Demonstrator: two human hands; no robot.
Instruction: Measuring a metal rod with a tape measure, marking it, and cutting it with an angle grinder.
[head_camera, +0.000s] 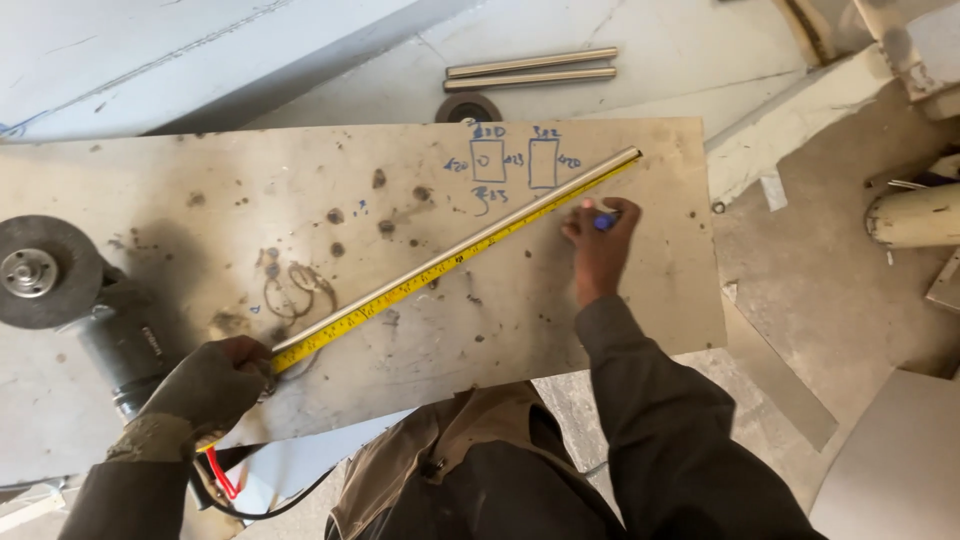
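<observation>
A thin metal rod (560, 192) lies diagonally across a stained board (200, 200), with a yellow tape measure blade (420, 280) stretched along its near side. My left hand (215, 380), in a grey glove, grips the tape measure's near end at the board's front left. My right hand (600, 245) is bare and holds a blue marker (605, 220) with its tip close to the tape, near the rod's far end. Blue sketched rectangles (515, 160) with figures are drawn on the board above the rod.
An angle grinder (60, 285) lies at the board's left edge, its disc facing up. Two metal rods (530, 68) and a round disc (468, 108) lie on the floor beyond the board. A pale pipe (915, 215) and sheet offcuts (890, 460) sit at the right.
</observation>
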